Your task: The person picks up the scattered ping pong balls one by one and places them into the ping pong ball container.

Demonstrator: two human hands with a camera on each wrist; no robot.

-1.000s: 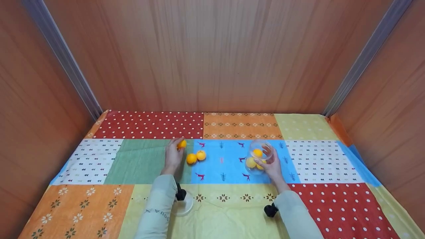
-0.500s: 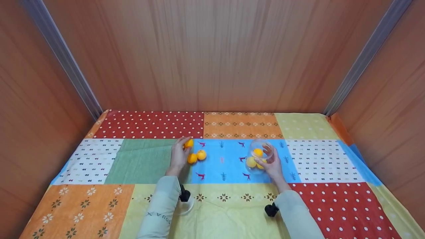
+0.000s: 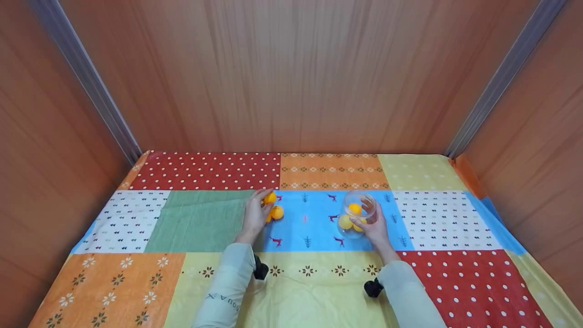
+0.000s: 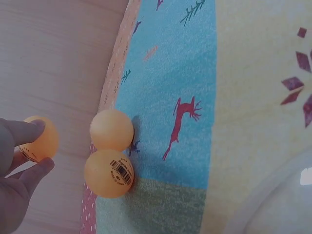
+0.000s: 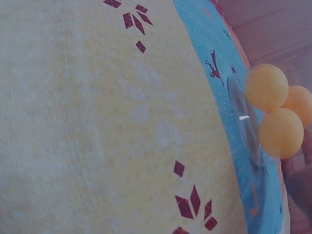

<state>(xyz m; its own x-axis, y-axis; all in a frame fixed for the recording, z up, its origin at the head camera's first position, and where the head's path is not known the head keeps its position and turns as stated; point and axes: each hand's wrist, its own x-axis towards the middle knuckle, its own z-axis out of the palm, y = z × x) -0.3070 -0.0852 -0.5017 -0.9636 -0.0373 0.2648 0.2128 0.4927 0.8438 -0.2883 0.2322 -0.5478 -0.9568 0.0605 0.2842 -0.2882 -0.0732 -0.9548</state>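
Note:
My left hand [image 3: 255, 216] pinches an orange ping-pong ball [image 4: 48, 141] between thumb and fingertips, held above the cloth. Just beneath it, two more ping-pong balls [image 4: 111, 129] lie side by side on the blue and green patches; one shows printed lettering and a barcode. Over on the right, my right hand [image 3: 376, 228] grips a clear plastic jar [image 3: 350, 233] round its side. Several fingers show through its wall. Inside the jar sit three ping-pong balls [image 5: 281, 133], and its mouth tips slightly away from me.
A patchwork tablecloth [image 3: 305, 291] covers the table, with wooden panels [image 3: 291, 82] behind and at both sides. Near my left forearm lies a clear round plastic piece [image 4: 287, 200], mostly hidden by the sleeve in the head view.
My left hand has moved rightward with its ball, from over the green patch to above the two loose balls, now partly covering one. The right hand and jar have stayed put.

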